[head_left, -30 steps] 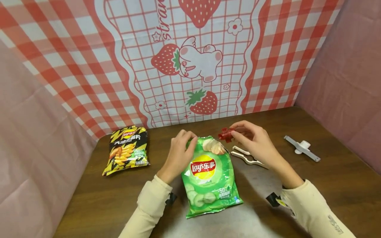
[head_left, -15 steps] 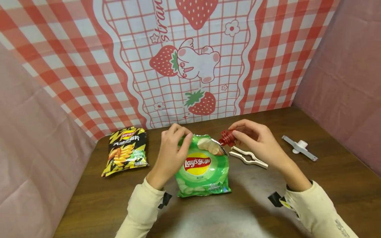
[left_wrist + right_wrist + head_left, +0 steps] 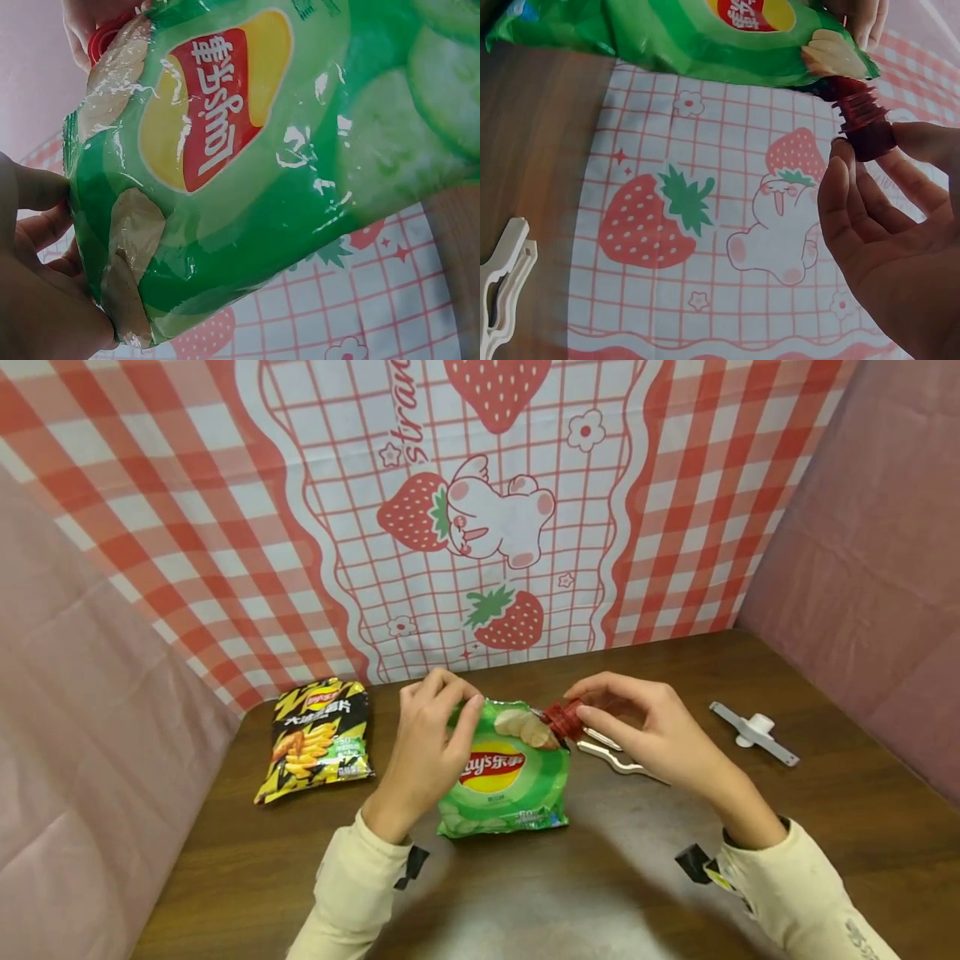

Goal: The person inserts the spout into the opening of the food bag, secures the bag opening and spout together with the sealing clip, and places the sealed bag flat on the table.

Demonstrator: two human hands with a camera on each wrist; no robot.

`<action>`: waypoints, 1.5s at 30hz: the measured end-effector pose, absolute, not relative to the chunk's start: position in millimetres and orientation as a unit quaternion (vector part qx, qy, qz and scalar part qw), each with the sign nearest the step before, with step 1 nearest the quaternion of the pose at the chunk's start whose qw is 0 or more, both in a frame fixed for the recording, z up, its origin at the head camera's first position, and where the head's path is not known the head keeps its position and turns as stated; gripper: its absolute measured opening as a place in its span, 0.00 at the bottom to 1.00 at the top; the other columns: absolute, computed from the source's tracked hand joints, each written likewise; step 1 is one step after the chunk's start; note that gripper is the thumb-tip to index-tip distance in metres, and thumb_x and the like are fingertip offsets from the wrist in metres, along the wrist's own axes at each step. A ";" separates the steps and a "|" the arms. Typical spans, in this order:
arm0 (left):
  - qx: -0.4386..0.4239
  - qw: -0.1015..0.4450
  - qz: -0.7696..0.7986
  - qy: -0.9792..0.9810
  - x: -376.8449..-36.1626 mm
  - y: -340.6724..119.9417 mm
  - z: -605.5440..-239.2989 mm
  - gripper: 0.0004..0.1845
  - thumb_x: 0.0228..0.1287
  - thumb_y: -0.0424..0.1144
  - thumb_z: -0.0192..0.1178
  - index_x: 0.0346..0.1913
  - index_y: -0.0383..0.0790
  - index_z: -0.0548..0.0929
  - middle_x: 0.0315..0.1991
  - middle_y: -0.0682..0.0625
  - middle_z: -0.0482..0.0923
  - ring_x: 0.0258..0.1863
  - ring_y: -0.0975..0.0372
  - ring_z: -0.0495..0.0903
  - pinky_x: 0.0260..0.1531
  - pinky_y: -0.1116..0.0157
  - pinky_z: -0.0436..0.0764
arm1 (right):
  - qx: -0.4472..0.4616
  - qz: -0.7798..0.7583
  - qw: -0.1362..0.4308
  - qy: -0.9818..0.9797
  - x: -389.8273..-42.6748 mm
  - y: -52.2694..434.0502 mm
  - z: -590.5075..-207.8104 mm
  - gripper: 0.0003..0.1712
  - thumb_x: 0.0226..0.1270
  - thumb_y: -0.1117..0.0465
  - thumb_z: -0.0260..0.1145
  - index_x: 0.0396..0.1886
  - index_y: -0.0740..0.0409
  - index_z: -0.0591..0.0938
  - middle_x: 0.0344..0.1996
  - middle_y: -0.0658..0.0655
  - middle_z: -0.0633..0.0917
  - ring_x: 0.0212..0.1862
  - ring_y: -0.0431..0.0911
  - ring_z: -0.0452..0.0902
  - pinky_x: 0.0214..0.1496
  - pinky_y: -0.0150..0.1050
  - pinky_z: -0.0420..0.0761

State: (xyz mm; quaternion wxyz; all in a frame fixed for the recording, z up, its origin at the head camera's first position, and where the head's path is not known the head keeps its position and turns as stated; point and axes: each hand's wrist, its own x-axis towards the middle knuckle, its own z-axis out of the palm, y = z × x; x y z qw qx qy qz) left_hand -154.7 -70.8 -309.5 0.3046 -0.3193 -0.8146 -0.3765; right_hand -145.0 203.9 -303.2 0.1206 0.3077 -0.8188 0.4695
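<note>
My left hand [image 3: 427, 747] pinches the top left of a green Lay's chip bag [image 3: 513, 797], thumb on the near side. The bag is held up at a tilt, and its top right corner is torn open. With fingertips and thumb my right hand [image 3: 660, 731] holds a red ribbed, threaded plastic spout [image 3: 866, 124]. The spout's narrow end is right at the torn corner, partly hidden by the bag in the right wrist view. Seen from the left wrist, a red ring shows behind the bag's printed chips, and the left fingers [image 3: 49, 225] grip the top edge.
A pale wishbone-shaped clip [image 3: 617, 762] lies on the wooden table [image 3: 315, 877] below my right hand. Farther right is a grey flat bar with a white round knob [image 3: 759, 727]. A black and yellow chip bag [image 3: 318, 731] lies at the left. A strawberry-print cloth [image 3: 495, 610] hangs behind.
The green bag has tipped up and shifted left with my left hand. My right hand has turned the red spout and brought it against the bag's torn corner.
</note>
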 end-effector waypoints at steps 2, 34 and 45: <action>-0.321 0.307 -0.372 -0.815 -154.2 -70.6 -308.7 0.11 0.75 0.37 0.54 0.35 0.39 0.83 0.36 0.49 0.75 0.41 0.58 0.75 0.50 0.52 0.64 | 0.316 0.471 0.131 -0.813 -144.0 202.3 -302.7 0.12 0.71 0.64 0.65 0.50 0.46 0.84 0.40 0.45 0.87 0.34 0.42 0.84 0.32 0.33 0.81; -0.301 0.289 -0.363 -0.833 -153.5 -73.1 -307.7 0.10 0.75 0.36 0.54 0.36 0.39 0.83 0.38 0.50 0.76 0.38 0.59 0.76 0.42 0.60 0.68 | 0.360 0.388 0.141 -0.837 -141.8 175.6 -317.7 0.08 0.68 0.60 0.69 0.45 0.51 0.81 0.36 0.44 0.85 0.36 0.35 0.81 0.36 0.33 0.82; -0.297 0.296 -0.333 -0.844 -155.0 -76.7 -306.5 0.09 0.74 0.36 0.56 0.37 0.38 0.83 0.38 0.48 0.77 0.39 0.57 0.77 0.45 0.57 0.68 | 0.358 0.407 0.134 -0.829 -143.3 177.9 -320.1 0.10 0.66 0.66 0.70 0.46 0.53 0.85 0.40 0.46 0.86 0.37 0.37 0.84 0.39 0.34 0.84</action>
